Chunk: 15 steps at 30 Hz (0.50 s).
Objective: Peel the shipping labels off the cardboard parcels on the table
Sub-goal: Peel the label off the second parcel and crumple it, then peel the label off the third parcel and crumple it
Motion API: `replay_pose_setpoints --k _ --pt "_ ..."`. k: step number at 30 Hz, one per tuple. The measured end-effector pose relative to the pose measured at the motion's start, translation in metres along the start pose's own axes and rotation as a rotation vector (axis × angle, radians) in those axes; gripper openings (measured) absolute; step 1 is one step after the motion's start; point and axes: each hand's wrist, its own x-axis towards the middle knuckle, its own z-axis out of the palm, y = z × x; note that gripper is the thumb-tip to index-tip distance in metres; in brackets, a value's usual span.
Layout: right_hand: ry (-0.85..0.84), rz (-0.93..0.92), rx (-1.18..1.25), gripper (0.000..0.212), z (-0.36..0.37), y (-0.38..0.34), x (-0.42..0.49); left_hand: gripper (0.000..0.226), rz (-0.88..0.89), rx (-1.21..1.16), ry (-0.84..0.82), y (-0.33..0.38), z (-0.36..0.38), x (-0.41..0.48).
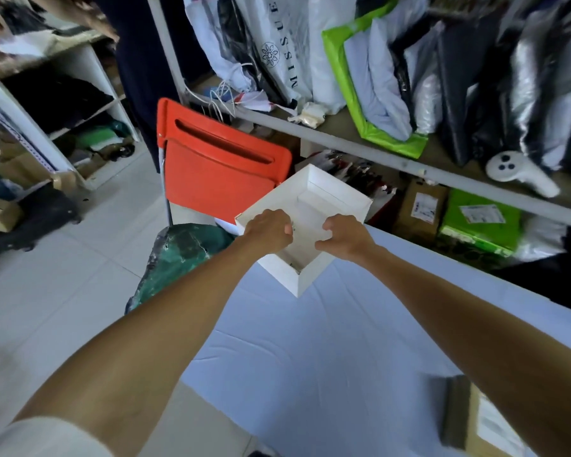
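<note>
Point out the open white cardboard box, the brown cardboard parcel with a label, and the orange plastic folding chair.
open white cardboard box (332, 196): head view, far inner wall.
brown cardboard parcel (455, 413): head view, dark left side.
orange plastic folding chair (218, 183): head view, large lower panel.

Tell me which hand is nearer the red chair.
Left. The left hand is at the white box rim facing the red chair; the right hand is farther across the box.

Left hand and right hand (fingers curled) reach inside a white box.
</note>
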Motion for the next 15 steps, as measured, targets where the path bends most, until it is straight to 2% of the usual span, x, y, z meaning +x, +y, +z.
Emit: replay_pose_setpoints --k 8,15 --pt "0.071 0.046 -0.043 0.053 -0.001 0.033 -0.037 0.021 0.126 0.024 -0.084 0.043 0.039 -0.003" --pt "0.093 0.209 -0.078 0.057 -0.023 0.099 -0.096 0.024 0.205 0.084 -0.139 0.1 0.077 -0.024"
